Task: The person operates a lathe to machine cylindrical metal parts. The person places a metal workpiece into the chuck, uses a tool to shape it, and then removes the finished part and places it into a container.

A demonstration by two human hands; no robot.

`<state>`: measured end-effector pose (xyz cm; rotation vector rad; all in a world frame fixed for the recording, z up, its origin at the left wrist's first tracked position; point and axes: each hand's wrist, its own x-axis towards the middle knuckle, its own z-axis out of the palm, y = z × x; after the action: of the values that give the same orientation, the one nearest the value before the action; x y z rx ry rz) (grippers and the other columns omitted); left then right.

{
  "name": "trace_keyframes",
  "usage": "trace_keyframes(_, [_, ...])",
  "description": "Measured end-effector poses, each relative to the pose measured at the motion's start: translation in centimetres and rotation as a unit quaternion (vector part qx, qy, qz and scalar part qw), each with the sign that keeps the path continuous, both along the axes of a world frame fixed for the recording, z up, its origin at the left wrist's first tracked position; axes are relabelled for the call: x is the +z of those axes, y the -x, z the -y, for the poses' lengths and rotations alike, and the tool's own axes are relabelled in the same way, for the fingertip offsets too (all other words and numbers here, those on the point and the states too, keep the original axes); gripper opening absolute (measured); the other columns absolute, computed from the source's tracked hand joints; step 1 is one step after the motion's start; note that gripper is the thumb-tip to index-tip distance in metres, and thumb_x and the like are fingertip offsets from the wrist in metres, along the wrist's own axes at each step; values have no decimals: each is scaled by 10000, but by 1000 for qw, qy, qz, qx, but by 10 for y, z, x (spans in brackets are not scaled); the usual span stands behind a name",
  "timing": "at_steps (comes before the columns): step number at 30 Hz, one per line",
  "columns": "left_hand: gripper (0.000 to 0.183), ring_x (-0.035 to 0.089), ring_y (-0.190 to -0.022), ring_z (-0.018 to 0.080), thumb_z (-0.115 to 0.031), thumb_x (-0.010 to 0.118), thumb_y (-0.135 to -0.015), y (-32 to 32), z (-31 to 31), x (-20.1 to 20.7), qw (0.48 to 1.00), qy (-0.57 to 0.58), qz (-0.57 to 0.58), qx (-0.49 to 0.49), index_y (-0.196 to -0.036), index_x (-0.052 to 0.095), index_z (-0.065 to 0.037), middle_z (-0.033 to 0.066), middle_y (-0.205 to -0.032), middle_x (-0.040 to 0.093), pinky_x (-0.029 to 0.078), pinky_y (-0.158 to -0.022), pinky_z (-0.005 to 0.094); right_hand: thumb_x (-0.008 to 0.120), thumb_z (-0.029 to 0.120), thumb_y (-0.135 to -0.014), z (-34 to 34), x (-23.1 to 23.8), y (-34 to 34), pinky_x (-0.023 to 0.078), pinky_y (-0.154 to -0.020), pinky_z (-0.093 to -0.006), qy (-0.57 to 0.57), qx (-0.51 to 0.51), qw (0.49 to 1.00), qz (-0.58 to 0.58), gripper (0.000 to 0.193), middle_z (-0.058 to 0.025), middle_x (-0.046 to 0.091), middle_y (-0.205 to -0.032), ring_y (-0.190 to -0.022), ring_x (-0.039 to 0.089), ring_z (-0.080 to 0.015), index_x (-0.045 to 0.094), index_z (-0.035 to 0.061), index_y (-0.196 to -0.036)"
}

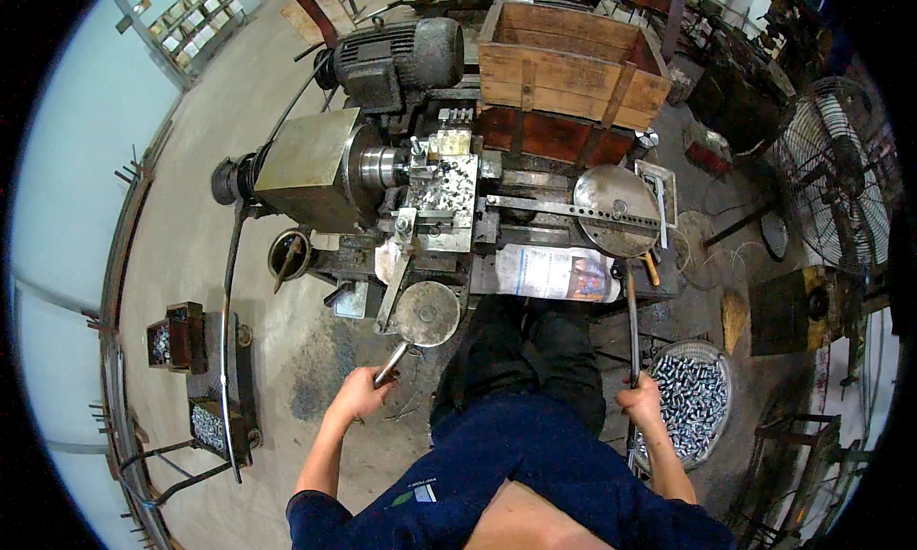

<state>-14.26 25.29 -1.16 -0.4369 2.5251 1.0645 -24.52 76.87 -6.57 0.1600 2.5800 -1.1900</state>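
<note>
My left hand [361,394] is closed round a short metal lever handle [390,364], which joins a round metal disc [427,313] at the front of a small lathe. My right hand [642,400] grips a long metal lever [632,321]. That lever rises to a larger round disc [617,209], crossed by a flat bar with a row of holes [564,209]. Between them, the cross slide [449,189] is littered with metal chips beside the shiny spindle nose [382,167]. Whether a workpiece sits in the spindle is too small to tell.
A mesh basket [723,397] of small metal parts stands by my right arm. Small boxes of parts [196,340] sit at left near a long upright rod [225,330]. A wooden crate [564,68], motor [396,58] and fan [836,173] stand farther off.
</note>
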Motion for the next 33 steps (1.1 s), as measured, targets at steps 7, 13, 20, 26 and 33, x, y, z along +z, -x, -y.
trace_keyframes(7, [266, 644, -680, 243, -205, 627, -777, 7, -3, 17, 999, 12, 35, 9, -1009, 649, -77, 148, -744, 644, 487, -661, 340, 569, 154, -652, -44, -33, 26, 417, -472, -309, -31, 30, 998, 48, 149, -69, 522, -532, -504, 528, -162, 587, 6, -662])
trace_keyframes(13, [411, 624, -761, 175, -295, 706, -763, 10, 18, 17, 985, -115, 117, -51, -1063, 605, -33, 99, -833, 668, 479, -708, 318, 608, 324, -643, -129, 18, 113, 500, -669, -439, -438, 17, 897, 51, 355, -249, 627, -770, -751, 629, -384, 638, -10, -761])
trace_keyframes(20, [355, 610, -802, 169, -140, 609, -833, 48, 94, -27, 943, -290, -32, 159, -1112, 541, 68, 111, -922, 631, 502, -745, 320, 605, 237, -669, -98, 53, 222, 352, -956, -483, -517, -104, 850, 21, 453, -139, 596, -1118, -1090, 539, -302, 554, 56, -1082])
trace_keyframes(26, [450, 610, -853, 343, -310, 620, -760, 67, 217, -125, 954, 263, -79, 120, -1112, 569, -35, 194, -988, 622, 483, -737, 420, 677, 205, -582, -35, 24, 157, 205, -1076, -472, -434, -43, 860, -266, 739, -153, 408, -1338, -1280, 330, -292, 440, 44, -1263])
trace_keyframes(33, [436, 612, -861, 343, -459, 553, -818, 97, 206, -141, 932, 360, 14, 38, -921, 576, -36, 190, -896, 631, 485, -728, 451, 619, 168, -552, -13, -10, 71, 427, -895, -406, -248, 35, 947, -202, 413, -219, 611, -980, -943, 571, -368, 646, -9, -925])
